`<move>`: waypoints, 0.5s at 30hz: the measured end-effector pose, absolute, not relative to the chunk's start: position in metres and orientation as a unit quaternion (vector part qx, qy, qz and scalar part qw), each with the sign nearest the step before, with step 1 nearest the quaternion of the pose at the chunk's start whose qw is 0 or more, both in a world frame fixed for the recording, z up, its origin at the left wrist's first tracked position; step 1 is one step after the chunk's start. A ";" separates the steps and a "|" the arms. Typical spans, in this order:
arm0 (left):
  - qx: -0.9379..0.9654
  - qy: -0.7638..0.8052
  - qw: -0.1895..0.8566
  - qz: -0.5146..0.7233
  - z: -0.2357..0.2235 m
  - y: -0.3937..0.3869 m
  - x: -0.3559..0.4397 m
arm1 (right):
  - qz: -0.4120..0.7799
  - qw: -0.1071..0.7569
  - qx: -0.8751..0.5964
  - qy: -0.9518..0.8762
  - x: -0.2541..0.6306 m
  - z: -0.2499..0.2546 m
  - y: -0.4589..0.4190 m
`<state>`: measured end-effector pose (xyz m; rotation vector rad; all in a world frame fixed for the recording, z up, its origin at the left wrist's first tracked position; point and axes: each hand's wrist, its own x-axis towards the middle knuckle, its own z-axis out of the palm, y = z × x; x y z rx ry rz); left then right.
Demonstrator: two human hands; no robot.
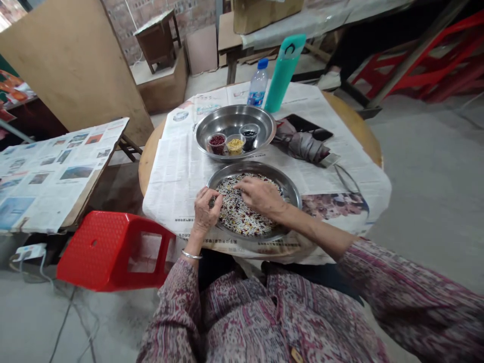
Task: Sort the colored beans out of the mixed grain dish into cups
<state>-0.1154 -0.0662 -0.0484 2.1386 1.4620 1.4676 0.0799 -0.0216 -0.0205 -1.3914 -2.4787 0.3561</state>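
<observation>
A round steel tray (pixel 293 194) near the table's front edge holds a mix of white grains, dark red, black and yellow beans (pixel 245 214). Over the middle of this mix is my right hand (pixel 262 196), its fingers bent and drawn together; what they pinch, if anything, is too small to name. My left hand (pixel 206 209) is at the tray's left rim, fingers curled toward the thumb, their contents not discernible. Behind stands a steel basin (pixel 234 115) with three clear cups inside: red beans (pixel 217 143), yellow beans (pixel 235 145) and black beans (pixel 250 136).
Newspaper (pixel 170 171) covers the round table. At its back stand a water bottle (pixel 258 83) and a teal bottle (pixel 284 75). A grey cloth bundle (pixel 304 146) and a dark phone-like slab (pixel 308 126) lie right of the basin. A red stool (pixel 109 249) is at left.
</observation>
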 end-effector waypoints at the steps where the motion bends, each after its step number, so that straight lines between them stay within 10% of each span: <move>1: 0.716 0.490 0.082 0.490 -0.048 -0.066 -0.115 | 0.112 0.141 -0.500 -0.847 0.083 -0.020 -0.014; 15: 0.715 0.494 0.089 0.487 -0.048 -0.066 -0.115 | 0.302 0.154 -0.338 -0.878 0.087 -0.020 -0.027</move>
